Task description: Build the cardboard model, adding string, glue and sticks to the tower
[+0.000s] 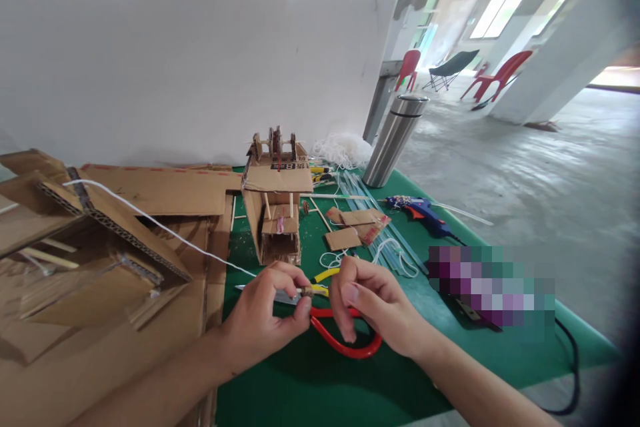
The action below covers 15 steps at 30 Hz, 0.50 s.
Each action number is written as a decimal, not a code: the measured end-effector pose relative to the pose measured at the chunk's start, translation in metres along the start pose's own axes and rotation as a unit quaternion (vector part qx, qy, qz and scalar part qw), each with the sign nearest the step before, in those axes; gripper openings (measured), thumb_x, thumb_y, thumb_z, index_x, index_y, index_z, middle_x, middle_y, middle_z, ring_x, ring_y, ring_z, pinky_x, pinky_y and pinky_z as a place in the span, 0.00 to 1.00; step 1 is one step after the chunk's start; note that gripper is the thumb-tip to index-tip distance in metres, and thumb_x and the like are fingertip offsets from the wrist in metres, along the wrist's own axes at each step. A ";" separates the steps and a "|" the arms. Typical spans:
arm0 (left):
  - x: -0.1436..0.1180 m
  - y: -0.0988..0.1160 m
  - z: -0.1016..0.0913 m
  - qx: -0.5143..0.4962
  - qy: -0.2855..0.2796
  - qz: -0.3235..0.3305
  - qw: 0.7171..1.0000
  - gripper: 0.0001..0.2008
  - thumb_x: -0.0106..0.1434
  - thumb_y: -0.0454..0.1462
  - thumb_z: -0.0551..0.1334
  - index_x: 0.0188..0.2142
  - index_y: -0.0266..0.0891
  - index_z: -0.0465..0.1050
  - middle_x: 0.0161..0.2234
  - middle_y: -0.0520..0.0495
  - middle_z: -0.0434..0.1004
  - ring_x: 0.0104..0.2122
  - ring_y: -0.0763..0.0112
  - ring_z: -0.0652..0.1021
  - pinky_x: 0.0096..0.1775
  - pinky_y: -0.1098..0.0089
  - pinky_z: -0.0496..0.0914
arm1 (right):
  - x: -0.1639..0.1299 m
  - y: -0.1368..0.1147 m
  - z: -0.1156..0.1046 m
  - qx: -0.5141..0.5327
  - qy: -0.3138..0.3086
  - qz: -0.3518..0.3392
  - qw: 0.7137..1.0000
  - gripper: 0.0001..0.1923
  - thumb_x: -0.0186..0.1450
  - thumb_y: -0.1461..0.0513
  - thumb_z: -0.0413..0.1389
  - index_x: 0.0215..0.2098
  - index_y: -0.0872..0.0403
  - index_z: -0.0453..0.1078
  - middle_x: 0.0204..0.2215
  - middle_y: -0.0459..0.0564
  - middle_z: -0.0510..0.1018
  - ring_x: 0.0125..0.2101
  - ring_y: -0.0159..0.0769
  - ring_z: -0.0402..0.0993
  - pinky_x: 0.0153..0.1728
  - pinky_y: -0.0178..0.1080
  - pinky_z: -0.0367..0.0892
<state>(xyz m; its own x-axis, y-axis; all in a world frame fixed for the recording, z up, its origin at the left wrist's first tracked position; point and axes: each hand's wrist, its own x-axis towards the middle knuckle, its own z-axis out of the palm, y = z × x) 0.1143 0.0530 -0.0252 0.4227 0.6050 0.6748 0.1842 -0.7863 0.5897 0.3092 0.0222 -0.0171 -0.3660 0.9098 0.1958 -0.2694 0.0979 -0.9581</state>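
My left hand [265, 317] pinches a small brown spool-like piece [307, 291] between thumb and fingertips. A white string [150, 220] runs from it up and left to the cardboard structure [95, 240]. My right hand [373, 310] sits just to the right, fingers curled and pinched, holding the string end near that piece. Red-handled scissors [345, 343] lie on the green table [310, 380] under both hands. A small cardboard model [277, 207] with wheels on top stands just behind my hands.
A steel thermos [393, 140], a blue glue gun [420, 210], clear glue sticks [380, 240], cardboard scraps [350, 227] and a heap of white string [343, 147] lie at the back right. A white board [190, 73] walls off the rear. A black cable [570, 360] hangs at the right edge.
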 end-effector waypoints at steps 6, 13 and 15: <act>0.000 0.000 0.001 0.002 0.009 -0.005 1.000 0.13 0.59 0.28 0.61 0.36 0.45 0.58 0.34 0.51 0.75 0.33 0.70 0.80 0.31 0.70 0.75 | -0.014 -0.010 -0.015 -0.366 0.070 0.061 0.926 0.17 0.71 0.53 0.49 0.27 0.52 0.64 0.18 0.41 0.66 0.18 0.29 0.58 0.19 0.32 0.54; 0.000 -0.001 0.001 -0.015 0.001 -0.009 1.000 0.14 0.59 0.28 0.61 0.36 0.45 0.57 0.35 0.51 0.74 0.34 0.69 0.80 0.32 0.70 0.76 | -0.042 -0.023 -0.072 -0.661 0.218 0.017 0.718 0.13 0.69 0.52 0.48 0.35 0.49 0.70 0.16 0.44 0.73 0.14 0.37 0.65 0.17 0.37 0.54; 0.000 0.000 0.001 -0.013 -0.001 -0.010 1.000 0.14 0.59 0.28 0.61 0.36 0.45 0.57 0.35 0.51 0.74 0.34 0.70 0.80 0.32 0.71 0.75 | -0.050 -0.033 -0.085 -0.702 0.257 0.051 0.662 0.11 0.67 0.52 0.50 0.36 0.48 0.70 0.17 0.47 0.75 0.14 0.40 0.68 0.18 0.38 0.55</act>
<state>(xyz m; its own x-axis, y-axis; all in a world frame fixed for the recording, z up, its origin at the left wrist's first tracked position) 0.1150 0.0531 -0.0261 0.4207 0.6198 0.6625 0.1688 -0.7710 0.6141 0.4124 0.0080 -0.0135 0.1311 0.9221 0.3640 0.9594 -0.0256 -0.2807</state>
